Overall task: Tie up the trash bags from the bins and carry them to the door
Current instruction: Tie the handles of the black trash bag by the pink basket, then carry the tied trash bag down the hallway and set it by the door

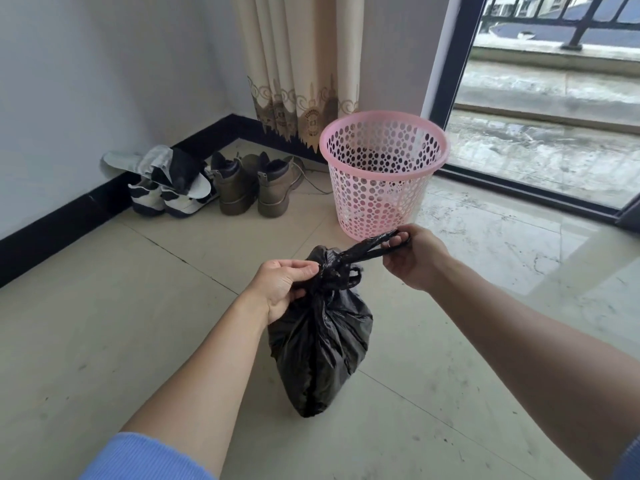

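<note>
Pale floor tiles [104, 323] carry the black trash bag [320, 344], out of the pink bin [382, 168]. Left hand [280, 289] pinches its knot; right hand [412, 258] grips the tails. Tying nearly finished; carrying remains.

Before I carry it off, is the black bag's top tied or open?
Tied: the neck of the black trash bag is gathered into a knot; the left hand pinches it, the right hand holds the loose ends.
</note>
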A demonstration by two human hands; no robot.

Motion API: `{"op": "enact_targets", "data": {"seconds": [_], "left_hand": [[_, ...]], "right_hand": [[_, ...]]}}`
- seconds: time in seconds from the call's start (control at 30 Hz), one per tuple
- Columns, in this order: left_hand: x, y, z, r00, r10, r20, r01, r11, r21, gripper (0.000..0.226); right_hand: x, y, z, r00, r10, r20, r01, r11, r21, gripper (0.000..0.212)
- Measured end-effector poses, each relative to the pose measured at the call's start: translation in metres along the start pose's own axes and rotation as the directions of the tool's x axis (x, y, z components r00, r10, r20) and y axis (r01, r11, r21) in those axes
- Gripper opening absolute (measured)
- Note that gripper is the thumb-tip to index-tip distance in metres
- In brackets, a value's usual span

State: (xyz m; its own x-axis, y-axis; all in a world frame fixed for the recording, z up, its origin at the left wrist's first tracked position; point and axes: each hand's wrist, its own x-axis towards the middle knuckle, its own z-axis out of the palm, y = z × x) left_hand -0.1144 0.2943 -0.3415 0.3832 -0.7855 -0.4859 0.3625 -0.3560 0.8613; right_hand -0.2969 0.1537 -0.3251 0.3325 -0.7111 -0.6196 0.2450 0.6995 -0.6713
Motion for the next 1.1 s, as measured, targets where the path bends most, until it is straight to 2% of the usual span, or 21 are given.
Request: {"op": "enact_targets", "data": {"seconds": [0.1, 0.17, 0.23, 0.27, 0.3, 0.37, 0.4, 0.47, 0.5, 0.53, 0.6, 0.67, 0.8, 0.83, 0.97, 1.03, 1.1], "left_hand": [[0.010, -0.013, -0.011, 0.974, -0.007, -0.228, 0.030, 0.995, 0.096, 0.014], [0.015, -0.021, -0.017, 0.948, 0.035, -0.316, 0.015, 0.988, 0.153, 0.014], [0.020, -0.029, -0.020, 0.927, 0.092, -0.362, -0.004, 0.972, 0.237, 0.014], [0.023, -0.033, -0.022, 0.920, 0.112, -0.375, -0.003, 0.961, 0.278, 0.013], [0.027, -0.038, -0.025, 0.916, 0.120, -0.383, 0.003, 0.952, 0.306, 0.012], [0.034, -0.045, -0.035, 0.910, 0.116, -0.397, 0.012, 0.952, 0.305, 0.009], [0.038, -0.048, -0.040, 0.906, 0.111, -0.409, 0.009, 0.960, 0.281, 0.008], [0.044, -0.052, -0.046, 0.887, 0.094, -0.452, 0.007, 0.976, 0.216, 0.007], [0.046, -0.055, -0.047, 0.872, 0.077, -0.484, 0.019, 0.982, 0.189, 0.007], [0.044, -0.058, -0.046, 0.855, 0.056, -0.515, 0.042, 0.984, 0.175, 0.007], [0.034, -0.067, -0.045, 0.829, -0.002, -0.559, 0.130, 0.973, 0.189, 0.009], [0.012, -0.072, -0.046, 0.813, -0.073, -0.578, 0.244, 0.944, 0.224, 0.009], [-0.049, -0.057, -0.053, 0.787, -0.222, -0.576, 0.445, 0.851, 0.280, 0.013], [-0.062, -0.053, -0.053, 0.783, -0.243, -0.572, 0.468, 0.837, 0.285, 0.015], [-0.114, 0.001, -0.044, 0.776, -0.285, -0.562, 0.522, 0.791, 0.320, 0.018], [-0.139, 0.037, -0.034, 0.784, -0.298, -0.544, 0.528, 0.780, 0.334, 0.018], [-0.165, 0.078, -0.019, 0.791, -0.308, -0.529, 0.534, 0.769, 0.352, 0.018]], "right_hand": [[0.006, -0.002, -0.002, 0.997, -0.010, -0.073, 0.013, 0.999, 0.045, 0.042], [0.011, 0.004, -0.006, 0.991, -0.010, -0.136, 0.013, 1.000, 0.024, 0.038], [0.018, 0.010, -0.009, 0.983, -0.030, -0.183, 0.013, 0.996, -0.093, 0.032], [0.021, 0.013, -0.010, 0.980, -0.066, -0.185, 0.025, 0.976, -0.216, 0.027], [0.025, 0.013, -0.012, 0.984, -0.100, -0.148, 0.037, 0.924, -0.381, 0.021], [0.031, 0.012, -0.016, 0.998, -0.062, 0.029, 0.065, 0.712, -0.699, 0.018], [0.033, 0.011, -0.019, 0.994, 0.004, 0.110, 0.088, 0.570, -0.817, 0.027], [0.034, 0.014, -0.023, 0.976, 0.131, 0.174, 0.133, 0.274, -0.952, 0.048], [0.031, 0.017, -0.024, 0.968, 0.184, 0.172, 0.143, 0.161, -0.977, 0.059], [0.028, 0.020, -0.026, 0.959, 0.236, 0.158, 0.140, 0.089, -0.986, 0.067], [0.017, 0.025, -0.028, 0.934, 0.341, 0.102, 0.097, 0.034, -0.995, 0.070], [0.002, 0.025, -0.024, 0.919, 0.389, 0.062, 0.049, 0.042, -0.998, 0.059], [-0.036, 0.020, 0.005, 0.935, 0.330, 0.130, 0.124, 0.037, -0.992, 0.031], [-0.043, 0.022, 0.010, 0.938, 0.317, 0.144, 0.153, -0.005, -0.988, 0.028], [-0.090, 0.003, 0.037, 0.963, 0.236, 0.134, 0.207, -0.319, -0.925, 0.019], [-0.121, -0.016, 0.050, 0.974, 0.160, 0.158, 0.208, -0.381, -0.901, 0.013], [-0.158, -0.041, 0.059, 0.982, 0.108, 0.152, 0.181, -0.354, -0.918, 0.014]]}}
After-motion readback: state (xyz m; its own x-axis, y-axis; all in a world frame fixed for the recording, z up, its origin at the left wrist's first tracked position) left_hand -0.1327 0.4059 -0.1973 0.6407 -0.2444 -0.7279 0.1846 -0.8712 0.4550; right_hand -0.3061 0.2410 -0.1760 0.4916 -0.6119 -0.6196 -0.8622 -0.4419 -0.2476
